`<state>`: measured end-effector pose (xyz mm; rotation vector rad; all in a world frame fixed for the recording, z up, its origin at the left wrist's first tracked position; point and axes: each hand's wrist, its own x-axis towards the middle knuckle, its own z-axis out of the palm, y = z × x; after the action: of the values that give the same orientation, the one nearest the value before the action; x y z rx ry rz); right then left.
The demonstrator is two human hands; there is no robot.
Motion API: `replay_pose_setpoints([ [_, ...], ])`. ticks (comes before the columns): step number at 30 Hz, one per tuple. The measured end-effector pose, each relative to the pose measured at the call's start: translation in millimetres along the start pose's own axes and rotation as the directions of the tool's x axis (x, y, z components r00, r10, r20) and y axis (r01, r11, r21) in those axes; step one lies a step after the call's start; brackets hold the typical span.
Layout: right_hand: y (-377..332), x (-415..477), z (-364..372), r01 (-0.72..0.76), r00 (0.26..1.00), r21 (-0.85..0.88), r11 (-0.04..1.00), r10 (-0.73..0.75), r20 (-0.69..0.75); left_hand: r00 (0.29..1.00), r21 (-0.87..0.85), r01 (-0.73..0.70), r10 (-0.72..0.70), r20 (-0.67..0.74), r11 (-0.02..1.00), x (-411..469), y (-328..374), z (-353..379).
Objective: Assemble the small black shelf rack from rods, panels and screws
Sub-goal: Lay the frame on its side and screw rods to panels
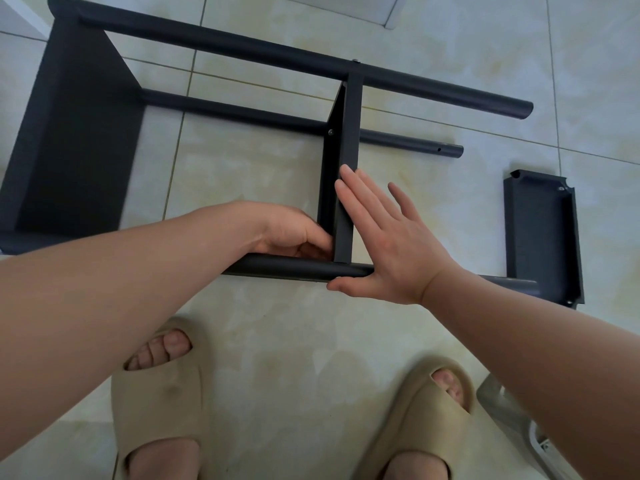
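The black rack lies on its side on the tiled floor. A large end panel stands at the left, and long rods run right from it. A narrow middle panel crosses between the rods. My left hand has its fingers closed on the lower left edge of the middle panel, just above the near rod. My right hand lies flat with fingers spread against the panel's right face, thumb on the near rod. A loose black panel lies to the right.
My feet in beige slippers stand just below the rack. A grey-white object sits at the lower right behind my right arm. A white furniture edge shows at the top. Bare floor tiles lie between the slippers and the rack.
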<state>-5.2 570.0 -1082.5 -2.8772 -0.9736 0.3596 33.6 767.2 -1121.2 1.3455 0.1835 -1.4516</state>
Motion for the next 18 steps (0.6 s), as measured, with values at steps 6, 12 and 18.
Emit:
replay_pose_setpoints([
  [6, 0.2, 0.4, 1.0, 0.001, 1.0, 0.006, 1.0, 0.0, -0.008, 1.0, 0.003, -0.031, 0.031, 0.004, 1.0, 0.2, -1.4, -1.7],
  [12, 0.5, 0.2, 1.2, 0.005, 1.0, 0.018, 1.0, -0.005, -0.001, 0.997, -0.027, -0.004, 0.006, 0.082, 1.0, -3.0, 0.1, -3.0],
  [18, 0.6, 0.6, 0.2, 0.004, 1.0, 0.024, 1.0, -0.005, 0.025, 0.999, 0.041, -0.024, 0.023, 0.023, 0.999, -0.3, -0.9, -0.3],
])
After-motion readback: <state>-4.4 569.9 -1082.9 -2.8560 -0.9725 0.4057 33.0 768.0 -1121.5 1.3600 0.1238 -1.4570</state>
